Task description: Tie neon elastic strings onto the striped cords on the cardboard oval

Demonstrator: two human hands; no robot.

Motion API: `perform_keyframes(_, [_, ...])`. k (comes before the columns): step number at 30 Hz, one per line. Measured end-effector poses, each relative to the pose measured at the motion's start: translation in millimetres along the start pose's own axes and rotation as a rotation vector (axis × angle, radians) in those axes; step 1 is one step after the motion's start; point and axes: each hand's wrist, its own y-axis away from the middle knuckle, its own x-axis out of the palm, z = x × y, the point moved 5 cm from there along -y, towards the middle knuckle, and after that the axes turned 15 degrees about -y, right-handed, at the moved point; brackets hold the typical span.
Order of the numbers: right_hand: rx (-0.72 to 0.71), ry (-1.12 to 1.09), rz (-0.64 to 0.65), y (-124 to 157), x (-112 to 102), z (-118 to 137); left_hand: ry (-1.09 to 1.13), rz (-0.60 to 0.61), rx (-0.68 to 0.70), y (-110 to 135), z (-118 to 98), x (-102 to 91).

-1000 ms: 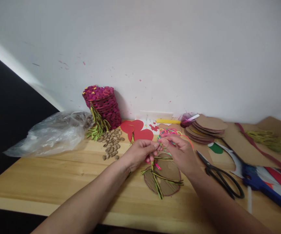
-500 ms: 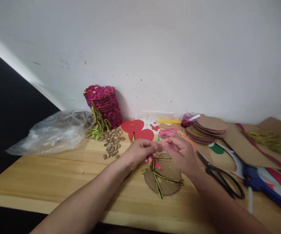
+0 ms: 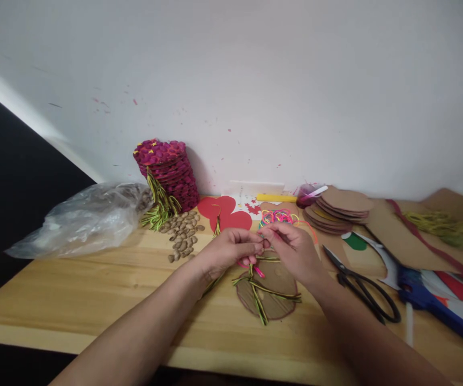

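My left hand [image 3: 231, 251] and my right hand [image 3: 293, 251] meet at the fingertips, both pinched closed. A thin strand seems to run between them, too small to make out well. Below my fingers lies a round cardboard piece [image 3: 271, 292] with a dark pinkish edge. Green-and-black yarn strands [image 3: 260, 308] are crossed and knotted on it, and a bit of pink cord [image 3: 259, 272] shows beside the knot. Just behind my hands sits a tangle of multicoloured cord [image 3: 277, 216]. More striped yarn [image 3: 216, 228] passes partly hidden behind my left hand.
Brown shells or nuts [image 3: 183, 236], a plastic bag [image 3: 82, 222] and a purple woven-looking stack [image 3: 167, 174] with a tassel stand left. Red paper circles [image 3: 233, 219] lie behind. On the right are black scissors [image 3: 366, 289], a blue-handled tool [image 3: 436, 308] and stacked cardboard discs [image 3: 344, 206].
My right hand's fingers have come down and closed against my left fingertips. The view has shifted slightly, and the cord tangle behind shows more fully.
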Motion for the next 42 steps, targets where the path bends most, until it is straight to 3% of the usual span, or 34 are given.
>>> perform_keyframes(8, [0.134,-0.127,0.001,-1,0,-6,-0.069,-0.108,0.083,0,-6,-0.1])
perform_keyframes(16, [0.499,-0.588,-0.079,4,6,-21,-0.210,-0.359,0.287,4,-15,0.1])
perform_keyframes(23, [0.547,-0.697,-0.048,8,11,-22,-0.189,-0.419,0.329,7,-20,1.0])
perform_keyframes(30, [0.434,-0.517,-0.148,2,2,-22,0.010,-0.228,0.135,0,-9,2.0])
perform_keyframes(35, [0.298,-0.363,-0.191,-3,-10,-18,0.137,-0.186,0.070,-5,1,-0.8])
perform_keyframes(42, [0.157,-0.209,-0.035,-1,-3,-7,0.165,-0.162,0.057,-5,2,-1.2])
